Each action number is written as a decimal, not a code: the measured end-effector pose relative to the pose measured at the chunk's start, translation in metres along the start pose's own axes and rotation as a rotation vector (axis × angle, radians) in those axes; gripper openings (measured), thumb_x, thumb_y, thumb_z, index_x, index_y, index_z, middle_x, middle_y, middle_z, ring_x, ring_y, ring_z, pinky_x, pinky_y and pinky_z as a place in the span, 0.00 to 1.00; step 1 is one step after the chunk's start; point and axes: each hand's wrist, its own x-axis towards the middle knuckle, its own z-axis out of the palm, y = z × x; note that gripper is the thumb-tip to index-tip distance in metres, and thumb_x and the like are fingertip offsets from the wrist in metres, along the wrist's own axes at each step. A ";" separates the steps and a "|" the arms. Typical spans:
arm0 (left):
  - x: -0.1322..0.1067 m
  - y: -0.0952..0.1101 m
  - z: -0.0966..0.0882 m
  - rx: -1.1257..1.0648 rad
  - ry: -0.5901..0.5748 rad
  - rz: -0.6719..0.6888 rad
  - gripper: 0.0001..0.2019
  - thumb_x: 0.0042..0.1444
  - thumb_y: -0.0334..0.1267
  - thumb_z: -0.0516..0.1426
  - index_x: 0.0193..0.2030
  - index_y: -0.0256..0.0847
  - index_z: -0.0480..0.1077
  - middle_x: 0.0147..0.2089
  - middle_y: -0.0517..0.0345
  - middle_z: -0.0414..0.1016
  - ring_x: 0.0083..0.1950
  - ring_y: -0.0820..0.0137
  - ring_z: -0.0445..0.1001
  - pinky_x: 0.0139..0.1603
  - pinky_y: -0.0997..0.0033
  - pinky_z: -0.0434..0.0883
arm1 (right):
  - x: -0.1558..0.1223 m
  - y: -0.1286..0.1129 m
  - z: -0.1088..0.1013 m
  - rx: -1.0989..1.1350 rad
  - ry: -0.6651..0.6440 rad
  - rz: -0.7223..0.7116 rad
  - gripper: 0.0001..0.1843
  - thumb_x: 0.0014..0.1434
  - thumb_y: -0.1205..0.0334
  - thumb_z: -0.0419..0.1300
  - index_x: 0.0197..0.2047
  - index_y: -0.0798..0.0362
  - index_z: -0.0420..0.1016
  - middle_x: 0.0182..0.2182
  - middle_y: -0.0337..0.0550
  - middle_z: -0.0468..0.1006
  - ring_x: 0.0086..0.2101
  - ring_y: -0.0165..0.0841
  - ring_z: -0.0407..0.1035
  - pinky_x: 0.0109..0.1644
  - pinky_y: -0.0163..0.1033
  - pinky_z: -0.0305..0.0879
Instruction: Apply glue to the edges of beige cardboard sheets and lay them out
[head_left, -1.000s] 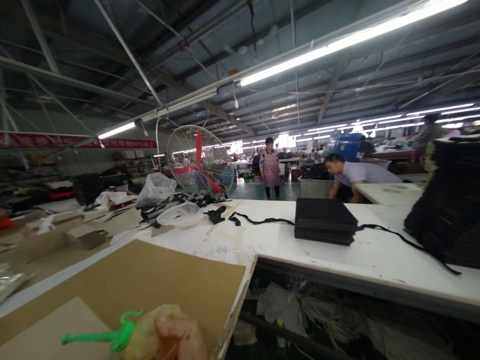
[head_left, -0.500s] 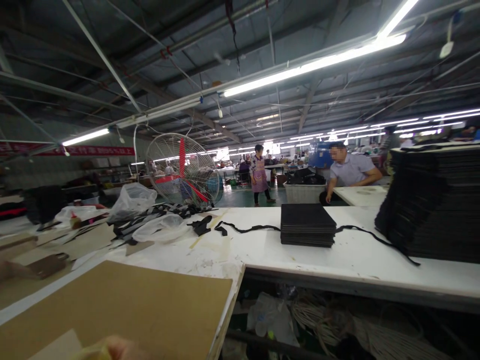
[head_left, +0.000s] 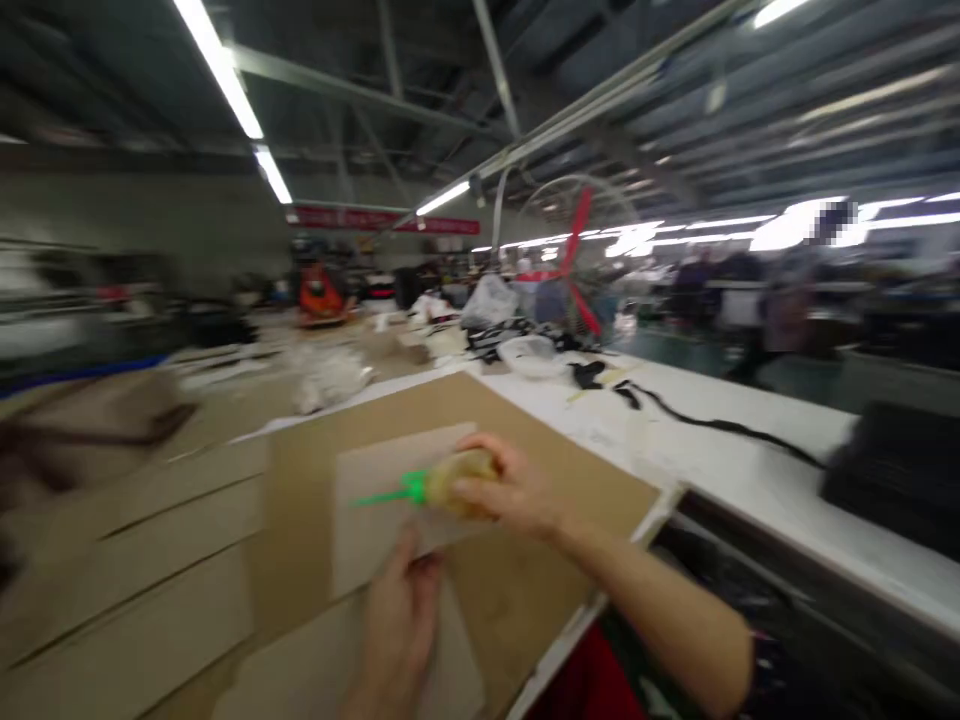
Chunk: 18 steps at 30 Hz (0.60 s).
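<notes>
My right hand [head_left: 514,490] is wrapped around a squeeze bottle [head_left: 469,470] of yellowish liquid, probably glue. Its thin green nozzle points left, over a light grey-brown cardboard piece [head_left: 375,465]. Near the front edge of that piece is my left hand [head_left: 401,625], thumb and fingers closed at the edge; motion blur softens the grip. A second light cardboard piece [head_left: 300,665] lies partly under my left wrist. Beneath both pieces spreads a larger brown board [head_left: 570,480].
Overlapping cardboard sheets [head_left: 180,570] cover the left side. Plastic bags [head_left: 491,300] and a black strap [head_left: 720,430] lie on the white table [head_left: 675,385], near a black stack [head_left: 900,470] at right. A red-bladed fan [head_left: 574,250] and a blurred person [head_left: 791,290] are beyond.
The view has swung left and down. Both my hands now show over the board; earlier only a blurred part of a hand showed at the bottom edge. The bottle is now plainly visible.
</notes>
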 end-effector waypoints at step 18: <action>0.009 0.027 -0.064 0.113 -0.003 0.015 0.22 0.30 0.44 0.76 0.33 0.35 0.80 0.35 0.52 0.81 0.32 0.70 0.74 0.30 0.73 0.68 | 0.023 0.008 0.007 -0.761 -0.290 -0.832 0.09 0.67 0.66 0.59 0.51 0.53 0.70 0.39 0.46 0.74 0.38 0.37 0.71 0.39 0.39 0.66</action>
